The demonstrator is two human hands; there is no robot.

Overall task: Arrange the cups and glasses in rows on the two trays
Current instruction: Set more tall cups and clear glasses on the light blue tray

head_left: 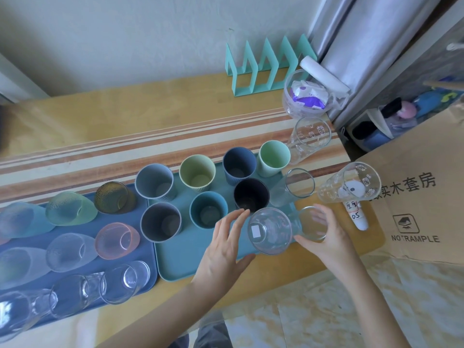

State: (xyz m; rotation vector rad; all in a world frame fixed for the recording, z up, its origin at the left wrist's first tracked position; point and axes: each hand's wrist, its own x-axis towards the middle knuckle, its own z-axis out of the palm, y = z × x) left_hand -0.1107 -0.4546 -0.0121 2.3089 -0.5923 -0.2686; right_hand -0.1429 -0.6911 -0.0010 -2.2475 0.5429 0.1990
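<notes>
Our left hand (226, 237) lies open, fingers spread straight, at 9 o'clock of a clear drinking glass with a white sticker on its base (271, 231); we cannot tell whether it touches. Our right hand (324, 237), at 3 o'clock of that glass, curls round a smaller clear glass (312, 223). Both glasses are at the 4 o'clock corner of the teal plastic tray (190, 259), which carries seven coloured plastic cups (208, 213) in two rows. At its 9 o'clock, the dark blue tray (147, 252) holds tinted frosted tumblers (70, 212) on the wooden counter (100, 116).
</notes>
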